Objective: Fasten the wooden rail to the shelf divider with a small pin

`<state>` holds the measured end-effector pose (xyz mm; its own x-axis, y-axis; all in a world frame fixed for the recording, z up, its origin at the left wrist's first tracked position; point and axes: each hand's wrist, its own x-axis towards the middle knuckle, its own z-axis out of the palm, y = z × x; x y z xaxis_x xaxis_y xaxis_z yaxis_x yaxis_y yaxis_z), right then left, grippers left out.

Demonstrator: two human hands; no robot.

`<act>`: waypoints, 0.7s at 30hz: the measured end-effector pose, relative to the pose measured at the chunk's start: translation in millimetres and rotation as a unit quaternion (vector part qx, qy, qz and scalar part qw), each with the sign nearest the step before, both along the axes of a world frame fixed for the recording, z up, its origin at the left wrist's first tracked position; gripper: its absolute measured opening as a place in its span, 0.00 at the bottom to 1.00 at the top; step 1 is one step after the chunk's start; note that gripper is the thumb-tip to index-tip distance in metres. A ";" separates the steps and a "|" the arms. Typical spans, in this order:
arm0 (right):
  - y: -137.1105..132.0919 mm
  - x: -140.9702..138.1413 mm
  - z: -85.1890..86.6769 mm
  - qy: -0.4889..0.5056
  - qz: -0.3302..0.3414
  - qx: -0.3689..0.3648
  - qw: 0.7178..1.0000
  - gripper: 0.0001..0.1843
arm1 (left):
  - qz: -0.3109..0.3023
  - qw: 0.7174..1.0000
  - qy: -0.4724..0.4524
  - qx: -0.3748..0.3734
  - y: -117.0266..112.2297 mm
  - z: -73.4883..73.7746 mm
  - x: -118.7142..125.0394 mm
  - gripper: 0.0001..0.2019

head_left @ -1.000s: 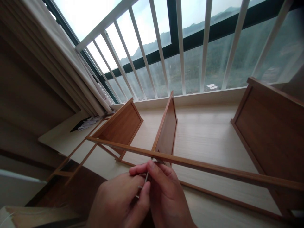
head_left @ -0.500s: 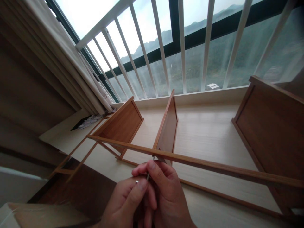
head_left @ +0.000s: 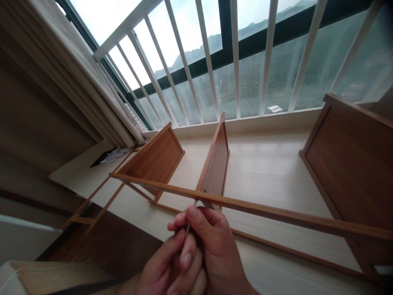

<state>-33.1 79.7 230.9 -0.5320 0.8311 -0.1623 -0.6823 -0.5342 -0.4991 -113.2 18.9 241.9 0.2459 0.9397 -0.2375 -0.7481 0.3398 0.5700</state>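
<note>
A wooden shelf frame lies on its side on a pale window ledge, with a long thin rail (head_left: 276, 213) running across in front of me. A middle panel (head_left: 215, 164) stands upright and meets that rail. My right hand (head_left: 215, 250) pinches a thin metal hex key (head_left: 190, 215) whose tip touches the rail at the joint with the middle panel. My left hand (head_left: 172, 266) presses against the right hand from below, its fingers closed around the lower end of the same tool.
A left panel (head_left: 156, 159) and a large right panel (head_left: 350, 164) belong to the same frame. White window bars (head_left: 236, 57) rise behind the ledge. A beige curtain (head_left: 61, 73) hangs at left, with a cardboard box (head_left: 46, 278) at the bottom left corner.
My left hand has shifted right and lower, tucking under the right hand; its fingers turned around the tool. The tool tip stays at the rail joint.
</note>
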 end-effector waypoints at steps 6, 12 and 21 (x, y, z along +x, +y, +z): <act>-1.4 -1.1 -2.8 0.004 0.006 -0.012 1.000 0.21 | -0.008 1.000 -0.022 0.002 0.2 -4.5 0.4 0.17; -2.3 -1.5 -2.1 0.025 0.014 -0.022 0.999 0.21 | -0.007 1.000 0.025 0.002 1.2 -2.2 -0.3 0.18; -2.3 -3.3 6.3 0.074 0.014 -0.064 0.995 0.19 | 0.049 0.982 0.176 0.054 0.1 -0.2 2.8 0.21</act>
